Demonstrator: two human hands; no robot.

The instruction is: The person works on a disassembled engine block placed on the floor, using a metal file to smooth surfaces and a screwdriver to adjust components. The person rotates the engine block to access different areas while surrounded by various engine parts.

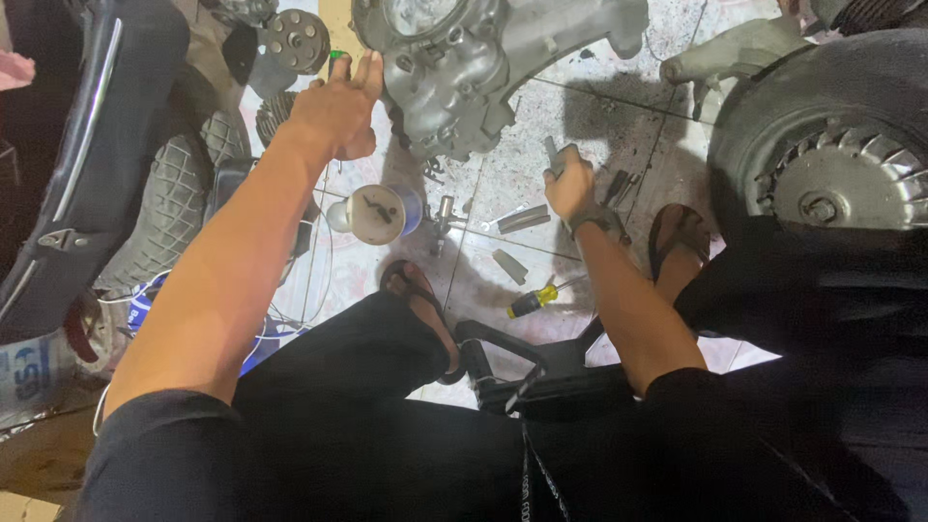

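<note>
My left hand [336, 108] reaches forward and up, fingers together, next to a grey metal engine casing [464, 68] that lies on the tiled floor; a small green-tipped thing [335, 60] shows at its fingertips, and whether the hand grips it is unclear. My right hand [570, 184] is closed around a slim metal tool [552, 155] low over the floor, just right of the casing. Loose metal sockets and bits [522, 220] lie close under that hand. A screwdriver with a yellow and black handle [534, 301] lies between my feet.
A scooter wheel with a finned hub [831, 174] fills the right side. A treaded tyre [174, 208] and dark bodywork [106, 145] stand at left. A round white tin [377, 213], a pulley disc [295, 41] and a black low stool frame [541, 372] are nearby.
</note>
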